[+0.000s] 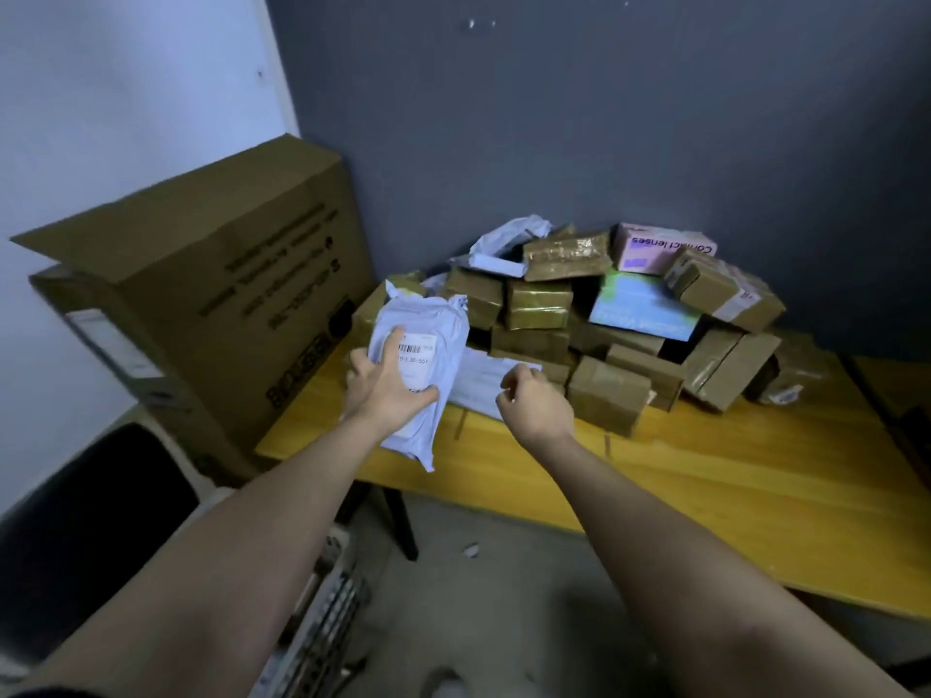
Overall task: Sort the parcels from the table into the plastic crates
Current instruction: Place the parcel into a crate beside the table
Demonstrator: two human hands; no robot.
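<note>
My left hand (385, 385) grips a white plastic mailer bag (433, 340) with a barcode label, lifted above the left end of the yellow wooden table (705, 476). My right hand (534, 400) hovers beside it with fingers loosely curled and nothing in it, just over a flat white envelope (478, 380). Behind them a pile of brown taped cardboard parcels (539, 304) fills the table's back corner, with a pink box (660, 246) and a blue-green box (640, 307) among them. No plastic crate is recognisable.
A large brown carton (211, 274) leans against the white wall left of the table. A dark chair (90, 526) stands at lower left. Metal racking (322, 617) lies on the grey floor below my left arm. A dark wall backs the table.
</note>
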